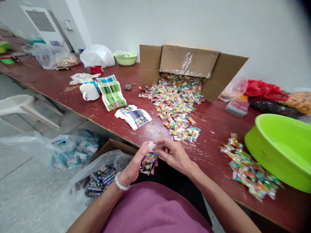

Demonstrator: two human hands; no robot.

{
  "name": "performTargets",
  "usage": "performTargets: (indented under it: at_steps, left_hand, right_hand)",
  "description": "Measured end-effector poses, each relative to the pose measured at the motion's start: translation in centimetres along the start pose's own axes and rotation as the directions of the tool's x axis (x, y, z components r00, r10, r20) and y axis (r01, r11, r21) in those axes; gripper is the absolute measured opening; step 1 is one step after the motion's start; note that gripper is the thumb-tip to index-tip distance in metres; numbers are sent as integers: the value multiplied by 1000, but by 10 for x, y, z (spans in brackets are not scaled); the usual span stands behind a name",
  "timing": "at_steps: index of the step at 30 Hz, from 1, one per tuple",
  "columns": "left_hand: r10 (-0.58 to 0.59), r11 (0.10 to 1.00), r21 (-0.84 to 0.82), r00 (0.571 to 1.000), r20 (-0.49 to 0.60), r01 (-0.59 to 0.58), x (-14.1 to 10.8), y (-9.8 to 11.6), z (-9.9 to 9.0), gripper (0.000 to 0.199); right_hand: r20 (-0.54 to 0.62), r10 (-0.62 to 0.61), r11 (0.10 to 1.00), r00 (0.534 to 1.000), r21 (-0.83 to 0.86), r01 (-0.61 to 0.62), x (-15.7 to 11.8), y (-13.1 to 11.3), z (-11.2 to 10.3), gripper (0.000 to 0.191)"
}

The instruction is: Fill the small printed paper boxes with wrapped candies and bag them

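Observation:
A small dark purple printed box (148,162) is in my left hand (137,161), with its white flap raised at the top. The fingers of my right hand (171,153) are closed at that white flap. Just past my hands, flat printed box blanks (137,117) lie on the red-brown table (155,131). Many small wrapped candies (175,103) spill from an open cardboard box (189,61) toward the table's front edge.
Green blanks (113,95) and a white mug (89,92) stand left. At right are more candies (250,171) and a large green basin (282,149). Below the table's left edge, a plastic-lined box holds filled purple boxes (102,179), beside a bag of blue packs (75,150).

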State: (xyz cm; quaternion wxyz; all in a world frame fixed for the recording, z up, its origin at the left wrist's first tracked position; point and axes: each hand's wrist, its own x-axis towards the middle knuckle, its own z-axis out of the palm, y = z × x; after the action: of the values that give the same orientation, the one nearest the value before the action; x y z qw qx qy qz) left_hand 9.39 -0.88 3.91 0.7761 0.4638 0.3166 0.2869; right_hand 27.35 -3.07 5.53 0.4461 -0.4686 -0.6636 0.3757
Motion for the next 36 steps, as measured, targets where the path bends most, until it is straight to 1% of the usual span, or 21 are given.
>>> performTargets:
  at_steps: [1, 3, 5, 6, 7, 8, 10, 12, 14, 16, 17, 19, 21, 22, 24, 26, 27, 29, 33, 34, 36]
  left_hand:
    - [-2, 1000, -31, 1000, -22, 1, 1, 0, 0, 48]
    - [-20, 997, -77, 998, -53, 15, 3, 0, 0, 49]
    - [-27, 994, -109, 998, -64, 20, 2, 2, 2, 48]
    - [-20, 993, -117, 997, -68, 12, 2, 3, 3, 48]
    - [-8, 993, -116, 997, -75, 0, 1, 3, 4, 47]
    - [7, 994, -108, 996, -86, -17, 0, 3, 5, 46]
    - [35, 995, -85, 993, -109, -44, 0, 1, 8, 44]
    - [47, 994, -92, 991, -124, -59, 0, -1, 9, 42]
    - [20, 986, -160, 993, -113, -38, 1, -2, 8, 43]
    - [-49, 962, -270, 997, -67, 29, 2, -2, 5, 46]
    - [-86, 944, -322, 996, -33, 70, 2, -1, 4, 48]
    - [-133, 913, -387, 991, 15, 128, 2, 1, 2, 49]
    - [-152, 910, -387, 988, 23, 149, 2, 2, 0, 45]
    - [-151, 919, -369, 989, 8, 143, 2, 2, 0, 42]
    - [-136, 940, -320, 990, -47, 114, 2, 0, 1, 40]
    - [-110, 954, -291, 989, -96, 77, 2, -2, 2, 44]
    - [-99, 956, -287, 989, -108, 65, 2, -3, 2, 47]
    - [-91, 956, -288, 991, -98, 59, 2, -5, 3, 56]
    - [-83, 969, -238, 992, -90, 59, 3, -6, 3, 68]
    - [-87, 972, -227, 992, -96, 64, 3, -6, 3, 70]
    - [-118, 971, -220, 987, -109, 92, 3, -6, 1, 71]
  right_hand:
    - [6, -14, 1000, 1000, 9, 14, -2, -2, 2, 12]
    - [-60, 14, 999, 998, 49, -11, -4, -2, 3, 12]
    - [-154, 106, 989, 982, 116, -88, -5, 2, 3, 18]
    - [-160, 159, 977, 974, 165, -133, -5, 4, 4, 24]
    - [-123, 204, 959, 971, 227, -172, -4, 6, 5, 29]
    - [-56, 234, 933, 971, 292, -209, -4, 8, 7, 34]
    - [75, 255, 881, 964, 392, -264, -3, 9, 14, 37]
    - [105, 262, 864, 959, 417, -282, -2, 9, 21, 36]
    - [6, 244, 909, 970, 347, -231, -2, 7, 26, 32]
    - [-119, 124, 977, 985, 190, -100, -1, 5, 26, 26]
    - [-150, 38, 994, 988, 109, -21, 0, 4, 25, 23]
    - [-124, -100, 995, 987, 9, 102, 0, 2, 20, 20]
    - [-58, -117, 993, 991, 2, 118, 0, 1, 16, 22]
    - [-30, -79, 996, 996, 26, 80, -1, 1, 16, 23]
    - [20, 57, 990, 998, 126, -59, -2, 4, 17, 25]
    - [38, 193, 947, 980, 255, -196, -2, 7, 21, 24]
    - [40, 237, 921, 971, 307, -238, -1, 9, 23, 25]
    - [50, 271, 879, 961, 395, -268, 1, 11, 26, 27]
    - [140, 292, 777, 946, 542, -320, 8, 7, 26, 30]
    - [138, 298, 771, 945, 549, -323, 9, 6, 25, 30]
    - [110, 281, 798, 953, 524, -296, 7, 6, 25, 28]
